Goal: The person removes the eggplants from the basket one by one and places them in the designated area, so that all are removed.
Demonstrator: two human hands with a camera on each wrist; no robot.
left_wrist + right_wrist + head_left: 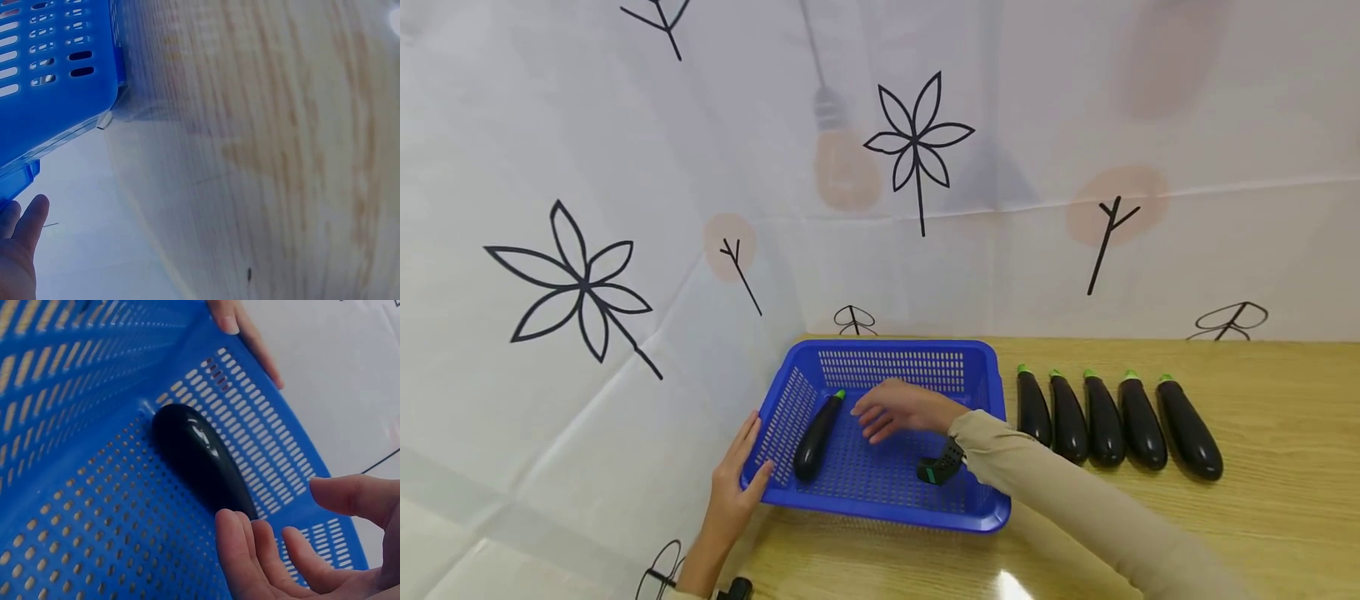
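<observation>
A blue perforated basket (887,348) stands on the wooden table (1262,517). One dark eggplant (817,435) with a green cap lies inside along its left wall; the right wrist view shows the eggplant (200,459) on the basket floor (94,487). My right hand (880,417) hovers over the basket just right of the eggplant, fingers relaxed and empty; up close the right hand (275,506) is a short way off the eggplant's end. My left hand (752,450) rests against the basket's left front corner, thumb on the rim, fingers straight (22,237).
Several more eggplants (1105,421) lie side by side on the table right of the basket. A white printed sheet (587,292) hangs behind and to the left, right up to the basket (56,94). Bare wood lies in front and far right.
</observation>
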